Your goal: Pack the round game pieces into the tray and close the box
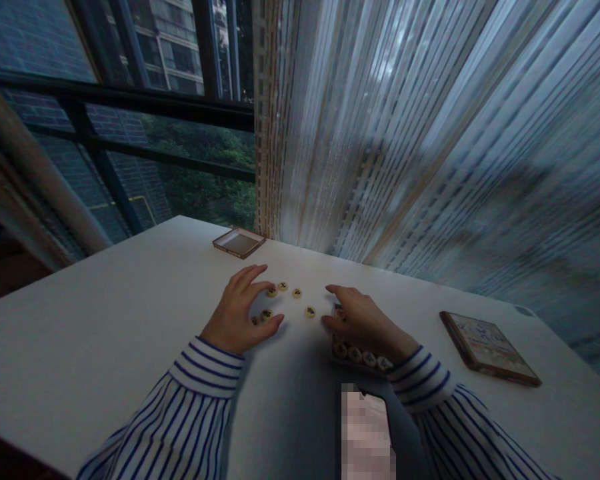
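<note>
Several round, pale Chinese chess pieces (310, 311) with dark characters lie on the white table (130, 313) between my hands. My left hand (235, 313) is open, thumb and fingers spread in a wide curve around the nearest ones. Its index fingertip is close to one piece (273, 292), and a further piece (266, 315) sits inside the curve beside the thumb. My right hand (367, 320) is over a small box with a row of pieces (355, 355) in it, hiding much of it. Its thumb and index finger are apart, with nothing visible between them.
A shallow, open-topped tray (240, 242) rests near the table's far edge. To the right lies a flat brown-edged box or lid (493, 348) with a picture on top. A phone (373, 427), partly pixelated, is close to me. String curtains (330, 133) hang beyond the table.
</note>
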Motion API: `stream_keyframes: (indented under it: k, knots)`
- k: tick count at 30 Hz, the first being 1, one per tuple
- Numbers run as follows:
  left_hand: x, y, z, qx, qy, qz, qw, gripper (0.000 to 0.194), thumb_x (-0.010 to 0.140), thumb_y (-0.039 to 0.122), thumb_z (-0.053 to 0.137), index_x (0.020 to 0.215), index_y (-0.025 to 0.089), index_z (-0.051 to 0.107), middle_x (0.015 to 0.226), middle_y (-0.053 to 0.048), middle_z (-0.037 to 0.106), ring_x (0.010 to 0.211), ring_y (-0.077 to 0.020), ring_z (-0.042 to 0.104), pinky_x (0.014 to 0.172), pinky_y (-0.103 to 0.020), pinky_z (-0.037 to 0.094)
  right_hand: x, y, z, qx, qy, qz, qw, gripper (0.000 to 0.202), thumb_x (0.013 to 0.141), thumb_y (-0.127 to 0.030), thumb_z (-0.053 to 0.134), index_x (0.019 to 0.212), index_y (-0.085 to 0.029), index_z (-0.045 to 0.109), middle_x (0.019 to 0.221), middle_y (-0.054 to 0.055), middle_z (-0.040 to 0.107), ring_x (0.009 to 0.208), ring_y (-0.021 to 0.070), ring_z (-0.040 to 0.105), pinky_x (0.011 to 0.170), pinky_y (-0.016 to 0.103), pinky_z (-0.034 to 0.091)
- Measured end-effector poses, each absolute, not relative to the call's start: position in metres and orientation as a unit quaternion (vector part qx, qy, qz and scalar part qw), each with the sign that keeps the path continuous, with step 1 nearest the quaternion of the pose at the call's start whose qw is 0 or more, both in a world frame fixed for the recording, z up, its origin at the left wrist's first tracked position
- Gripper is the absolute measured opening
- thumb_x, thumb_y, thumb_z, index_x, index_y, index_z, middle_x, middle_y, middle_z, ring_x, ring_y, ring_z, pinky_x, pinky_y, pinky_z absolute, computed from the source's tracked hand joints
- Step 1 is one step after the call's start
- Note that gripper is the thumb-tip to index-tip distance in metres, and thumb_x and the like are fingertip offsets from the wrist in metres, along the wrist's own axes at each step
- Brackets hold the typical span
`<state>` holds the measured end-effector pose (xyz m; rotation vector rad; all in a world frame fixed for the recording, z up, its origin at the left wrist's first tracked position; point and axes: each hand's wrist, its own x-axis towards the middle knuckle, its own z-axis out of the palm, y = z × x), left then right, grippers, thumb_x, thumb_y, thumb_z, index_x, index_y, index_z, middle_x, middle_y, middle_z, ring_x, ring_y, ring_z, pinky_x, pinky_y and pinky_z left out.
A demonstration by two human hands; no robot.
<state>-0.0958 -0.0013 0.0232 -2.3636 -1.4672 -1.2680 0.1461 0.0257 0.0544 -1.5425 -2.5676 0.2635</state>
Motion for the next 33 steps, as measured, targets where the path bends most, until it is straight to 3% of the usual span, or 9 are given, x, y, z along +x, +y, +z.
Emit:
stream_keyframes:
  k: [2, 4, 10, 15, 23, 28, 33]
  knots:
    - [-0.094, -0.004, 0.026, -0.763, -0.467, -0.446, 0.035, 0.021, 0.067, 0.022, 0.057, 0.087, 0.020, 0.055, 0.113, -0.011, 0.057, 0.111, -0.0268, 0.048, 0.095, -0.046, 0.039, 0.139, 0.035, 0.051, -0.510, -0.851, 0.096, 0.081, 0.061, 0.077, -0.037, 0.053, 0.130, -0.009, 0.040, 0.130, 0.018, 0.047, 0.118, 0.0286, 0.043, 0.094, 0.041, 0.034]
    - [-0.092, -0.004, 0.027, -0.751, -0.477, -0.456, 0.019, 0.015, 0.067, 0.019, 0.052, 0.082, 0.020, 0.054, 0.104, -0.010, 0.060, 0.102, -0.0245, 0.053, 0.091, -0.043, 0.042, 0.133, 0.044, 0.048, -0.512, -0.847, 0.104, 0.098, 0.061, 0.077, -0.039, 0.052, 0.129, -0.010, 0.040, 0.131, 0.017, 0.046, 0.117, 0.0276, 0.043, 0.093, 0.040, 0.034]
    - [-0.091, 0.003, 0.020, -0.681, -0.561, -0.470, 0.034, 0.025, 0.072, 0.023, 0.048, 0.095, 0.017, 0.057, 0.099, -0.009, 0.063, 0.095, -0.0235, 0.058, 0.087, -0.040, 0.044, 0.107, 0.060, 0.042, -0.505, -0.853, 0.110, 0.071, 0.058, 0.074, -0.033, 0.053, 0.126, -0.012, 0.042, 0.123, 0.015, 0.053, 0.110, 0.0254, 0.050, 0.089, 0.035, 0.038]
    - [-0.095, 0.006, 0.018, -0.559, -0.640, -0.520, 0.085, 0.022, 0.078, 0.024, 0.045, 0.093, 0.015, 0.059, 0.086, -0.006, 0.063, 0.082, -0.0202, 0.060, 0.077, -0.034, 0.047, 0.089, 0.068, 0.035, -0.477, -0.873, 0.087, 0.052, 0.056, 0.075, -0.031, 0.049, 0.126, -0.010, 0.042, 0.123, 0.015, 0.054, 0.111, 0.0244, 0.050, 0.087, 0.032, 0.039]
    - [-0.090, 0.006, 0.016, -0.580, -0.626, -0.514, 0.089, 0.020, 0.078, 0.023, 0.045, 0.091, 0.016, 0.059, 0.086, -0.007, 0.064, 0.081, -0.0199, 0.060, 0.077, -0.034, 0.047, 0.077, 0.076, 0.028, -0.475, -0.876, 0.071, 0.033, 0.037, 0.077, -0.017, 0.045, 0.113, -0.015, 0.054, 0.105, 0.013, 0.064, 0.098, 0.0233, 0.058, 0.079, 0.032, 0.041]
    - [-0.083, 0.003, 0.019, -0.572, -0.626, -0.530, 0.016, 0.020, 0.077, 0.023, 0.047, 0.091, 0.017, 0.060, 0.087, -0.006, 0.065, 0.079, -0.0187, 0.061, 0.076, -0.033, 0.048, 0.076, 0.066, 0.041, -0.475, -0.876, 0.062, 0.065, 0.041, 0.086, -0.023, 0.041, 0.126, -0.017, 0.041, 0.111, 0.010, 0.062, 0.098, 0.0191, 0.058, 0.081, 0.028, 0.040]
    - [-0.077, 0.004, 0.021, -0.512, -0.609, -0.576, -0.189, 0.023, 0.076, 0.033, 0.052, 0.088, 0.016, 0.061, 0.078, -0.005, 0.067, 0.071, -0.0166, 0.061, 0.066, -0.029, 0.049, 0.082, 0.046, 0.054, -0.424, -0.881, 0.063, 0.202, 0.031, 0.085, -0.031, 0.049, 0.111, -0.016, 0.051, 0.104, 0.009, 0.061, 0.091, 0.0173, 0.058, 0.080, 0.028, 0.043]
